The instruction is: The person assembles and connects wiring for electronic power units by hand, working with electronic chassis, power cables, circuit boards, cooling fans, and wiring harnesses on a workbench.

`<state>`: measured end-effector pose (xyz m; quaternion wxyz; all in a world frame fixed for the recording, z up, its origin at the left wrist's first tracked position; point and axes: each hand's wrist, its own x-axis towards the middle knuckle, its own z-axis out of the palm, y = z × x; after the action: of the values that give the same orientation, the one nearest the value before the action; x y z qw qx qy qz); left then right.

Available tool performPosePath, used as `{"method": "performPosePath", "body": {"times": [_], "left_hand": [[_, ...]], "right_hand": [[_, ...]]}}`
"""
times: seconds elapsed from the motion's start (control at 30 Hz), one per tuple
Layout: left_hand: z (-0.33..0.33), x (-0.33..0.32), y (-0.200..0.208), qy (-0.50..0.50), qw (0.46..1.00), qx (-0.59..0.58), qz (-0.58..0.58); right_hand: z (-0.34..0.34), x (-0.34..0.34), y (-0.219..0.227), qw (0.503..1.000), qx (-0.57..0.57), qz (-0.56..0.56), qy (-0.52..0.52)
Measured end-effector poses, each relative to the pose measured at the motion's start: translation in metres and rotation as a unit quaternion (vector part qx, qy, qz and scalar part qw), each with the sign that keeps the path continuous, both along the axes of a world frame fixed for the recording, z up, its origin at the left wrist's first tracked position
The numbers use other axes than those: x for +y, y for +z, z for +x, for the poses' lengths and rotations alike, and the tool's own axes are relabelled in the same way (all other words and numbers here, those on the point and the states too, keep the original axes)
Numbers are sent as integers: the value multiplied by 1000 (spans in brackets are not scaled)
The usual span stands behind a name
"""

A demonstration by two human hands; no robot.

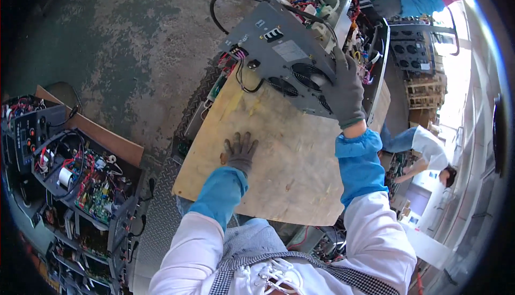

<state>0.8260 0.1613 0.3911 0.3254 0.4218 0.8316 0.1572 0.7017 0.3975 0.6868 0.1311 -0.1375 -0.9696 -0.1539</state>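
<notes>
My left hand (240,153), in a grey work glove, lies on a worn wooden board (300,171) with its fingers spread. It holds nothing. At the board's far end stands a dark grey metal machine case (287,51), its panel fitted with round black fans, a pale label and a thick black cable. My right hand (346,91), also gloved, grips the case's right edge, fingers reaching over it; part of the grip is hidden. Thin purple and black wires (240,61) come out of the panel's left side. Circuit parts and coloured wires show behind the panel.
Opened machine cases (88,174) with exposed circuit boards are stacked at the left. A co-worker's gloved hand (387,7) is at the far right, near more opened machines. Another person (426,150) bends down at the right. Wooden pallets (425,92) stand behind.
</notes>
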Motion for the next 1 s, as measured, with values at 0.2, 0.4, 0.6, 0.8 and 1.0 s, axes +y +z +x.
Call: {"method": "performPosePath", "body": {"times": [0.2, 0.4, 0.6, 0.8, 1.0], "left_hand": [[0, 3, 8, -45, 998, -28, -16], [11, 1, -14, 12, 999, 33, 38], [24, -6, -32, 14, 995, 97, 30], [29, -2, -38, 0, 986, 165, -3], [35, -4, -45, 7, 986, 165, -9]], "right_hand": [[13, 32, 11, 965, -94, -244, -35], [-4, 39, 20, 896, -219, -379, -69], [-4, 56, 10, 877, -208, -426, -84], [-29, 87, 3, 863, -198, -453, -99], [-49, 72, 3, 828, -214, -510, -94]]}}
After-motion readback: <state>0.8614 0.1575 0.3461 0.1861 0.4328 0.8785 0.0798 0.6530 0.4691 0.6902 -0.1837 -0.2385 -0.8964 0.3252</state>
